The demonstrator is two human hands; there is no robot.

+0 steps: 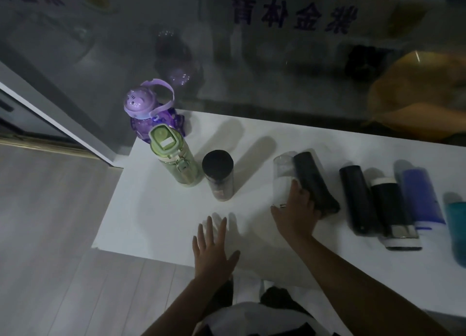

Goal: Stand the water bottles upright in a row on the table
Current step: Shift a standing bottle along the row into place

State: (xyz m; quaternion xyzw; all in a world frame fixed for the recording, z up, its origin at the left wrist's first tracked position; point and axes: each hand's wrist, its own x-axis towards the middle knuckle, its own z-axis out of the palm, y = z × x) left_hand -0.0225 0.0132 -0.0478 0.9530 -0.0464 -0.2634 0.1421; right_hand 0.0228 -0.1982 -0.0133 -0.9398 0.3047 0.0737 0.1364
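Three bottles stand upright in a row at the left of the white table (156, 222): a purple bottle (148, 108) with a strap, a green bottle (174, 156), and a clear bottle with a black cap (218, 171). My right hand (297, 209) is closed around the lower part of a clear-and-white bottle (283, 177) lying beside a black bottle (315, 182). My left hand (214, 247) hovers flat over the table's front edge, fingers spread, holding nothing. Further right lie a second black bottle (355, 197), a black-and-white bottle (393, 214), a blue bottle (421, 197) and a teal bottle (456, 229).
A glass wall (252, 58) with reflections runs right behind the table's far edge. Pale wood floor (50, 235) lies to the left and in front. A door frame (63, 124) slants at the left.
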